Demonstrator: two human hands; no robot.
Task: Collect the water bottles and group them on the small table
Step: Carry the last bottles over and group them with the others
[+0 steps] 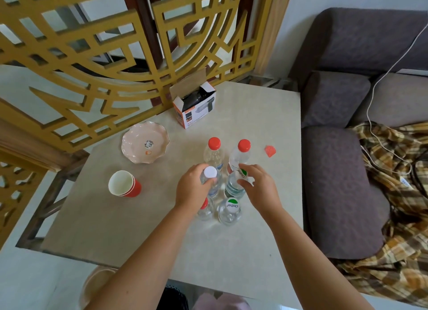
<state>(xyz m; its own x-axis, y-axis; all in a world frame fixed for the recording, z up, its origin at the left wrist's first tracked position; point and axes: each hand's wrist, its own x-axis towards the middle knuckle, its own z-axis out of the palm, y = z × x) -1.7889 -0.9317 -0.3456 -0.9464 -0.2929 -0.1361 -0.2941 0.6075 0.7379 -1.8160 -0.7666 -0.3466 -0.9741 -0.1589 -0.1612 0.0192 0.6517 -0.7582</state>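
Several clear water bottles stand close together on the small beige table (139,228). Two red-capped bottles (214,151) (242,153) stand at the back. My left hand (192,189) grips the neck of a white-capped bottle (210,172). My right hand (257,184) holds a green-capped bottle (234,187) just below its cap. In front stand another green-capped bottle (230,211) and a red-capped bottle (205,209), the latter partly hidden behind my left wrist.
A pale scalloped plate (144,143) and stacked red paper cups (124,183) sit at the table's left. An open cardboard box (193,106) stands at the back. A small red scrap (269,151) lies to the right. A purple sofa (335,171) flanks the right edge, a wooden lattice screen (104,55) the back.
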